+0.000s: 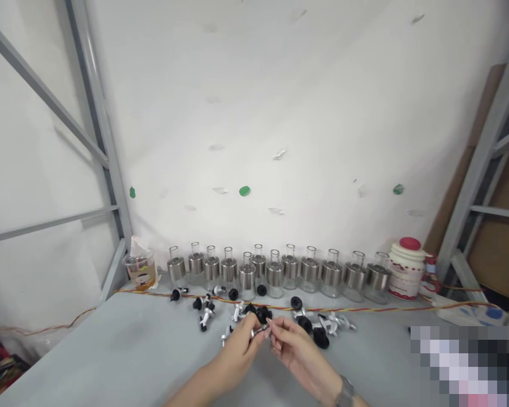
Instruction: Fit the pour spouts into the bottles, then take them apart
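My left hand [240, 342] is closed around a small silver-and-black bottle pourer [258, 331], held just above the table. The fingertips of my right hand [294, 346] are pinched together at the same piece, meeting the left fingers; they hide much of it. Several loose pourers lie about, some left of my hands, such as the silver one [207, 315] with black ends. To the right sits a group of silver spouts [333, 324] with black round stoppers [321, 338]. Behind them stands a row of glass bottles with metal sleeves [247, 277], their necks uncapped.
A red-yellow twisted wire [365, 309] runs across the grey table [152, 350]. At the back left is a plastic cup [139, 271]; at the back right, a cream jar with a red lid [407, 268] and a white power strip [466, 311]. Metal frame posts flank both sides.
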{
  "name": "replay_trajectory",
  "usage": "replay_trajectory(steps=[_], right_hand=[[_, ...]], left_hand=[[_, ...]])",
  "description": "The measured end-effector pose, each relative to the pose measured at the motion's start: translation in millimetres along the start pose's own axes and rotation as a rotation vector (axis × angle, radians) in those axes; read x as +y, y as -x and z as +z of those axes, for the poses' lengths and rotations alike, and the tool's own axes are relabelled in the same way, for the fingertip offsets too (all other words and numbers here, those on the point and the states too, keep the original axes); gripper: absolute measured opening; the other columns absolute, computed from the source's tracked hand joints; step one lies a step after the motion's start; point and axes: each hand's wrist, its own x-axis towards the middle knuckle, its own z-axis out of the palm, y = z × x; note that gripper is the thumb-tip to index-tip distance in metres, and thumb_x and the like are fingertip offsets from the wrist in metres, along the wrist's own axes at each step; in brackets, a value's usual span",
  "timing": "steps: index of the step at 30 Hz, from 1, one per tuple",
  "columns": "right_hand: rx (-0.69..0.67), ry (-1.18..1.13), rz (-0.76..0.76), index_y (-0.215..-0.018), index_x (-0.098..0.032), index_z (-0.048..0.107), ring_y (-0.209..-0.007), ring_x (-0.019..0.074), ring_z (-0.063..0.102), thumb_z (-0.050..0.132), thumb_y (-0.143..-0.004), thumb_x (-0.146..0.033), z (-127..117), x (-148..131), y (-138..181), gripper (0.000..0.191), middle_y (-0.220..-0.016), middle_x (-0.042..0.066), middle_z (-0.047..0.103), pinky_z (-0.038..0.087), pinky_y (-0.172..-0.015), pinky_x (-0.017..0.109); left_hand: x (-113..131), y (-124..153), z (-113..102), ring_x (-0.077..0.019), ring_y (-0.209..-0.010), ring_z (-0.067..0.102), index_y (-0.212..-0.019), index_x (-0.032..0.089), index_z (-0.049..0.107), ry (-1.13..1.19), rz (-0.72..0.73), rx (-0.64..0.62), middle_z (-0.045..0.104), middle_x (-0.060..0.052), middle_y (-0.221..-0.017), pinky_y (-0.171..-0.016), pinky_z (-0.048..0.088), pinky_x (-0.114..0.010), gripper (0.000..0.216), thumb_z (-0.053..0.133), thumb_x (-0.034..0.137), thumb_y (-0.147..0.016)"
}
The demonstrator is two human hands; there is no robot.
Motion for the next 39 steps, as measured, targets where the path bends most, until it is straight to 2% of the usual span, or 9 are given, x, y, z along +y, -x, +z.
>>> replay_trajectory(steps=[6,10,14,18,24,28,32,36,39], right_hand=[[-0.043,0.137,-0.096,-0.082,-0.017,0.056,-0.045,0.0057,0.044,0.074,-0.061,-0.037,-3,1,-4,0.034,-0.053,-0.006,0.052,0.033,-0.046,0.018],[-0.075,0.415,-0.191,-0.074,-0.018,0.051,-0.039,0.0078,0.042,0.062,-0.066,-0.054,-9,11,-14,0.039,-0.046,-0.006,0.049,0.032,-0.038,0.019],[-0.131,0.537,-0.166,-0.072,-0.021,0.046,-0.036,0.0088,0.043,0.046,-0.073,-0.063,-15,24,-21,0.042,-0.047,-0.005,0.051,0.032,-0.035,0.02],[-0.168,0.536,-0.161,-0.075,-0.021,0.046,-0.035,0.0081,0.04,0.044,-0.074,-0.063,-16,26,-20,0.041,-0.046,-0.006,0.049,0.029,-0.034,0.02],[-0.158,0.536,-0.194,-0.067,-0.02,0.045,-0.035,0.0057,0.036,0.05,-0.074,-0.058,-11,19,-15,0.039,-0.042,-0.008,0.044,0.026,-0.036,0.018],[-0.208,0.325,-0.054,-0.072,-0.019,0.049,-0.034,0.0059,0.035,0.053,-0.075,-0.054,-9,16,-13,0.035,-0.043,-0.007,0.046,0.023,-0.034,0.018],[-0.306,0.114,0.089,-0.075,-0.016,0.054,-0.035,0.0038,0.032,0.059,-0.077,-0.04,-8,8,-5,0.024,-0.047,-0.006,0.048,0.022,-0.036,0.018],[-0.361,0.098,0.095,-0.067,-0.015,0.052,-0.034,0.0027,0.029,0.062,-0.075,-0.035,-10,2,0,0.024,-0.045,-0.006,0.046,0.017,-0.036,0.018],[-0.324,0.146,0.093,-0.066,-0.016,0.05,-0.035,0.0028,0.03,0.064,-0.072,-0.038,-10,4,-3,0.027,-0.045,-0.006,0.047,0.017,-0.036,0.018]], left_hand=[[5,2,-2,-0.0142,-0.074,0.04,-0.08,0.019,0.043,0.028,0.024,-0.021,0.046,0.0,-0.079,-0.068,0.032,-0.024,0.027,0.032,0.043,-0.086],[6,2,-1,-0.0111,-0.064,0.037,-0.076,0.019,0.042,0.171,-0.034,-0.008,0.041,0.003,-0.068,-0.062,0.03,-0.023,0.032,0.029,0.047,-0.087],[4,0,3,-0.0081,-0.053,0.032,-0.078,0.02,0.041,0.413,-0.112,-0.016,0.035,0.006,-0.06,-0.052,0.027,-0.021,0.035,0.033,0.053,-0.083],[6,-1,6,-0.0064,-0.048,0.029,-0.083,0.02,0.043,0.599,-0.208,-0.03,0.033,0.007,-0.058,-0.045,0.021,-0.02,0.04,0.041,0.059,-0.076],[10,-1,5,-0.0056,-0.041,0.03,-0.086,0.019,0.045,0.701,-0.271,-0.057,0.036,0.008,-0.051,-0.043,0.02,-0.021,0.043,0.045,0.061,-0.073],[4,-2,8,-0.0054,-0.042,0.033,-0.084,0.019,0.046,0.753,-0.273,-0.03,0.039,0.008,-0.052,-0.042,0.021,-0.02,0.04,0.05,0.057,-0.072],[0,-4,13,-0.0053,-0.036,0.032,-0.081,0.02,0.044,0.834,-0.337,-0.031,0.041,0.009,-0.049,-0.038,0.018,-0.019,0.041,0.053,0.058,-0.068],[4,-2,16,-0.0054,-0.034,0.029,-0.075,0.021,0.039,0.892,-0.31,-0.103,0.04,0.01,-0.043,-0.038,0.017,-0.019,0.036,0.05,0.056,-0.07],[11,0,12,-0.006,-0.037,0.03,-0.076,0.021,0.04,0.811,-0.31,-0.098,0.039,0.009,-0.046,-0.04,0.019,-0.019,0.036,0.047,0.057,-0.071]])
